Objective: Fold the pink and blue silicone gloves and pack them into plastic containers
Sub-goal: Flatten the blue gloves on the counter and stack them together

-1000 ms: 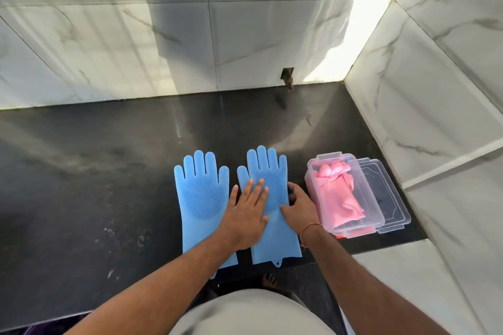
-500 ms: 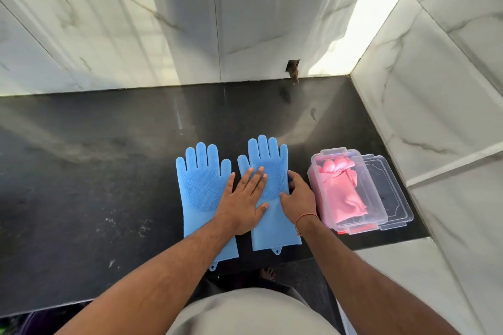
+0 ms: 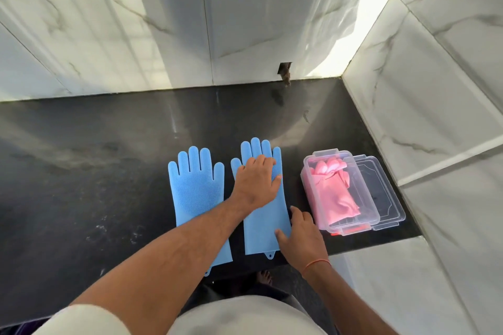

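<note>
**Head view: two hands on the right-hand blue glove, ready for the fold**

Head camera looks down at a black countertop (image 3: 81, 185) where two blue silicone gloves lie flat, side by side, fingers toward the tiled wall and cuffs toward the person. The landmark is the right-hand blue glove (image 3: 262, 215). Its long axis runs straight away from the body. The left hand (image 3: 255, 185) lies across its palm and finger roots, fingers loosely together and pressing down, not gripping. The right hand (image 3: 299, 236) sits at its cuff-side right edge, thumb on top; whether the fingers have got under the edge I cannot tell. The other blue glove (image 3: 197, 198) lies just left of it, untouched.

Right of the landmark stands a clear plastic container (image 3: 310, 193) holding the folded pink gloves (image 3: 336, 196), with another clear container (image 3: 386, 198) against its far side.

The fold likely turns on that axis: the right hand is nearer the cuff, so it would bring the cuff forward toward the pinned fingers.
</note>
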A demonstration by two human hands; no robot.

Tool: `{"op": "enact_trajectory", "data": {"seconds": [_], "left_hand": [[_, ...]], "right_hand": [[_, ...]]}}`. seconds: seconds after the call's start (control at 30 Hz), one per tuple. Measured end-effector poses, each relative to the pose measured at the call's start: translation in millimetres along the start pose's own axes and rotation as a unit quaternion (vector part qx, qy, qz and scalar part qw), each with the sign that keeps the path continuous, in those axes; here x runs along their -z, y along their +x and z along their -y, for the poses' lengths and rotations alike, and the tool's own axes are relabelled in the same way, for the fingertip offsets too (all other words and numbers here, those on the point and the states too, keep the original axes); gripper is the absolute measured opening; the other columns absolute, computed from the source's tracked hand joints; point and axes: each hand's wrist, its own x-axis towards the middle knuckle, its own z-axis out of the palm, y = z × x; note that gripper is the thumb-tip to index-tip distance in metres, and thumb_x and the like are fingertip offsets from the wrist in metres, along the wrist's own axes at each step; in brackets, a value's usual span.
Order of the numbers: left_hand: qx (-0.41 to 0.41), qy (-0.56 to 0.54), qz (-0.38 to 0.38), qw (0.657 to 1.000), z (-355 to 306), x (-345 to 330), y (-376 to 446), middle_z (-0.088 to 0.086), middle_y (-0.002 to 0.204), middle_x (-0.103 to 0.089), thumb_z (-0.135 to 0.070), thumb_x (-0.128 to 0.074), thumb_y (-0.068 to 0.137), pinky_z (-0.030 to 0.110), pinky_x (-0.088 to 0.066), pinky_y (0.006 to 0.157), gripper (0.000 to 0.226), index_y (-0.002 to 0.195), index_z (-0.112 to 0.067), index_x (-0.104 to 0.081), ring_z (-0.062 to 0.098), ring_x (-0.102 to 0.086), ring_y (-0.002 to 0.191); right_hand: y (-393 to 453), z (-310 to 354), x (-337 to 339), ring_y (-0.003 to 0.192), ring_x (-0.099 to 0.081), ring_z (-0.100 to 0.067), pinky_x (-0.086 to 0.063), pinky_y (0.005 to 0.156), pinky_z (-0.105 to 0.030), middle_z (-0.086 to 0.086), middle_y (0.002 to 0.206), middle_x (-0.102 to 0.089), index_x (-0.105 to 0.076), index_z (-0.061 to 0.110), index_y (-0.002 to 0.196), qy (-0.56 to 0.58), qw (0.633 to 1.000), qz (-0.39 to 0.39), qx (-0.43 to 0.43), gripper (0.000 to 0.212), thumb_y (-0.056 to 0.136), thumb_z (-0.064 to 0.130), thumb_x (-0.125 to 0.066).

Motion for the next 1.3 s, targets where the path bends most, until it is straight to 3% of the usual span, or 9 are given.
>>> {"op": "enact_trajectory", "data": {"seconds": [0.2, 0.3, 0.43, 0.63, 0.73, 0.93, 1.07, 1.17, 1.3], "left_hand": [[0.050, 0.068, 0.030, 0.996, -28, -7, 23, 0.005, 0.132, -0.070, -0.060, -0.064, 0.101, 0.043, -0.059, 0.093, 0.072, 0.154, -0.015, -0.048, 0.028, -0.068, 0.115], [0.074, 0.097, 0.046, 0.991, -36, -9, 27, 0.006, 0.134, -0.070, -0.041, -0.065, 0.103, 0.040, -0.058, 0.089, 0.065, 0.159, -0.015, -0.042, 0.027, -0.068, 0.114], [0.123, -0.011, 0.046, 0.991, -29, 0, 30, 0.005, 0.112, -0.072, -0.020, -0.065, 0.097, 0.035, -0.051, 0.072, 0.050, 0.144, -0.013, -0.052, 0.023, -0.066, 0.091], [0.186, -0.205, 0.039, 0.960, 14, 32, 18, -0.001, 0.108, -0.074, -0.029, -0.053, 0.099, 0.034, -0.051, 0.084, 0.052, 0.150, -0.021, -0.058, 0.019, -0.068, 0.095], [0.200, -0.266, 0.002, 0.943, 46, 50, 5, -0.009, 0.083, -0.070, -0.029, -0.047, 0.092, 0.036, -0.051, 0.074, 0.031, 0.105, -0.022, -0.075, 0.013, -0.062, 0.076], [0.277, -0.202, -0.109, 0.933, 120, 81, -42, -0.008, 0.061, -0.055, -0.037, -0.056, 0.088, 0.027, -0.039, 0.061, 0.026, 0.071, -0.018, -0.059, 0.012, -0.052, 0.062], [0.356, -0.191, -0.127, 0.906, 154, 92, -68, 0.003, 0.060, -0.064, -0.048, -0.058, 0.084, 0.032, -0.050, 0.056, 0.040, 0.070, -0.010, -0.059, 0.019, -0.057, 0.058], [0.388, -0.244, -0.105, 0.883, 171, 92, -81, 0.005, 0.071, -0.072, -0.038, -0.064, 0.089, 0.042, -0.068, 0.063, 0.031, 0.077, -0.010, -0.067, 0.022, -0.072, 0.067], [0.393, -0.290, -0.101, 0.867, 182, 89, -88, 0.005, 0.080, -0.077, -0.031, -0.067, 0.093, 0.047, -0.070, 0.073, 0.022, 0.083, -0.012, -0.070, 0.025, -0.078, 0.076]], "right_hand": [[-12, -19, -2, 0.112, -0.060, -0.015, -0.053, 0.099, -0.033, 0.003, 0.129, -0.060, -0.044, 0.020, 0.157, 0.046, 0.998, 0.026, -0.041, 0.071, 0.097, 0.049, -0.069], [-13, -17, -6, 0.098, -0.060, -0.009, -0.052, 0.085, -0.026, 0.010, 0.113, -0.061, -0.049, 0.022, 0.153, 0.089, 0.995, 0.019, -0.044, 0.068, 0.094, 0.047, -0.073], [-14, -9, -10, 0.082, -0.064, -0.005, -0.046, 0.066, -0.013, 0.016, 0.092, -0.065, -0.063, 0.028, 0.139, 0.145, 0.989, -0.003, -0.019, 0.049, 0.092, 0.032, -0.075], [-28, 17, -24, 0.099, -0.069, -0.004, -0.064, 0.083, -0.028, 0.026, 0.107, -0.070, -0.069, 0.034, 0.134, 0.243, 0.964, -0.036, 0.104, 0.044, 0.092, 0.021, -0.067], [-34, 42, -26, 0.083, -0.066, -0.008, -0.059, 0.071, -0.028, 0.021, 0.091, -0.064, -0.071, 0.029, 0.137, 0.211, 0.957, -0.058, 0.188, 0.048, 0.090, 0.022, -0.061], [-42, 88, -36, 0.074, -0.058, -0.013, -0.055, 0.061, -0.035, 0.009, 0.084, -0.058, -0.075, 0.024, 0.135, 0.115, 0.943, -0.048, 0.309, 0.047, 0.088, 0.020, -0.067], [-46, 106, -43, 0.078, -0.062, -0.021, -0.056, 0.065, -0.034, 0.002, 0.088, -0.064, -0.076, 0.022, 0.130, 0.043, 0.919, -0.031, 0.391, 0.043, 0.087, 0.020, -0.070], [-49, 115, -49, 0.075, -0.062, -0.025, -0.055, 0.062, -0.036, -0.001, 0.087, -0.066, -0.076, 0.019, 0.128, 0.001, 0.896, -0.020, 0.443, 0.044, 0.084, 0.017, -0.074], [-53, 121, -58, 0.072, -0.060, -0.024, -0.054, 0.059, -0.036, -0.001, 0.088, -0.066, -0.076, 0.019, 0.127, -0.061, 0.871, -0.019, 0.487, 0.043, 0.084, 0.020, -0.073]]}}
